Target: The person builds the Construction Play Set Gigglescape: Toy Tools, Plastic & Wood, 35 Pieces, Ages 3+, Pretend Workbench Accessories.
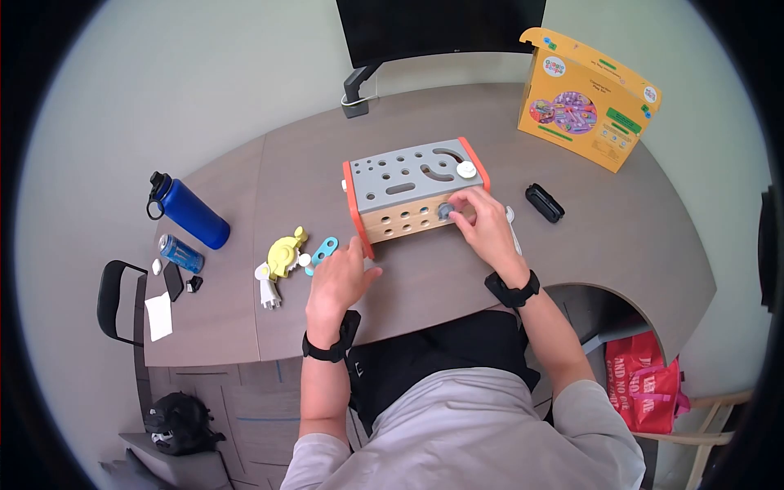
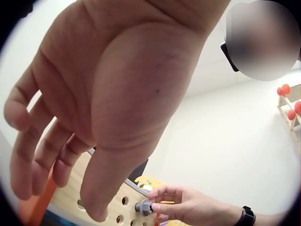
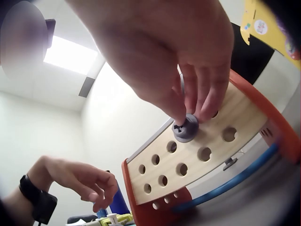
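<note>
A toy workbench box (image 1: 392, 197) stands on the desk, with a grey top, a light wooden side full of holes and orange end panels. My right hand (image 1: 487, 233) pinches a grey toy bolt (image 3: 186, 129) between thumb and fingers at a hole in the wooden side's upper row. The bolt's slotted head faces outward. Beside the left orange end panel (image 1: 357, 214) hovers my left hand (image 1: 339, 279), fingers loosely bent and holding nothing. A white knob (image 1: 465, 170) sits on the box's top.
Left of the box lie a yellow toy piece (image 1: 284, 253), a teal strip with holes (image 1: 327, 247) and a white claw-like piece (image 1: 268, 290). Further left are a blue bottle (image 1: 194, 214) and a can (image 1: 181, 254). A black case (image 1: 545, 203) and yellow carton (image 1: 584, 106) stand right.
</note>
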Demonstrator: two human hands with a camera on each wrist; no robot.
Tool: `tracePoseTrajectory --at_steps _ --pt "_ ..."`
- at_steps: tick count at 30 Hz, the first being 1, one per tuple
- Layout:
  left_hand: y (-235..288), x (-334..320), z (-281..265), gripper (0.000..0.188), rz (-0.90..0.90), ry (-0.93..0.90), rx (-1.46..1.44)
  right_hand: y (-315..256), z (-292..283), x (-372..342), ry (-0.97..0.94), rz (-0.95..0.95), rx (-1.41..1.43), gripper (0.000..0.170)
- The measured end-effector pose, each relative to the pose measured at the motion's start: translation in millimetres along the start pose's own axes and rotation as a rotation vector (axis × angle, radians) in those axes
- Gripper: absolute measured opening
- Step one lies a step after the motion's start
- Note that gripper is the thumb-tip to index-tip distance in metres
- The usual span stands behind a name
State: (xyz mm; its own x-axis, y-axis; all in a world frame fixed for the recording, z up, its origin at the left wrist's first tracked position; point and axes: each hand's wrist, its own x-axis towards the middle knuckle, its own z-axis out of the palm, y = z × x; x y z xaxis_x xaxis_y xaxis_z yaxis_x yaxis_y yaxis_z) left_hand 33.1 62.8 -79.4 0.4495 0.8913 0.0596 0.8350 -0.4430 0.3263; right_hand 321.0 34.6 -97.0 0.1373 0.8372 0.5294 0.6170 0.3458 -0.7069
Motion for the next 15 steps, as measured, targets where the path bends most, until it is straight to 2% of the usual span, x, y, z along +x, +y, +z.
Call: tracePoseTrajectory --at_steps 1,3,7,9,13,15 --pt "0 0 -1 0.039 -0.005 -0.009 0.002 2 2 0 -0.001 0.000 -0.002 0.023" --pt "1 1 -2 0.039 -0.007 -0.018 0.002 9 5 2 0.139 -0.107 -0.257 0.026" --pt "-8 6 6 0.041 -0.018 -0.008 0.041 11 2 -2 0.126 -0.104 -0.292 0.029" --pt "-12 10 13 0.042 0.012 0.026 0.052 14 -2 -7 0.192 -0.118 -0.307 0.034" --pt "-15 21 31 0.038 -0.052 0.024 0.114 42 -14 -16 0.311 -0.085 -0.312 0.037" --pt "-15 24 39 0.036 -0.065 0.024 0.133 48 -23 -20 0.032 0.330 -0.248 0.038"
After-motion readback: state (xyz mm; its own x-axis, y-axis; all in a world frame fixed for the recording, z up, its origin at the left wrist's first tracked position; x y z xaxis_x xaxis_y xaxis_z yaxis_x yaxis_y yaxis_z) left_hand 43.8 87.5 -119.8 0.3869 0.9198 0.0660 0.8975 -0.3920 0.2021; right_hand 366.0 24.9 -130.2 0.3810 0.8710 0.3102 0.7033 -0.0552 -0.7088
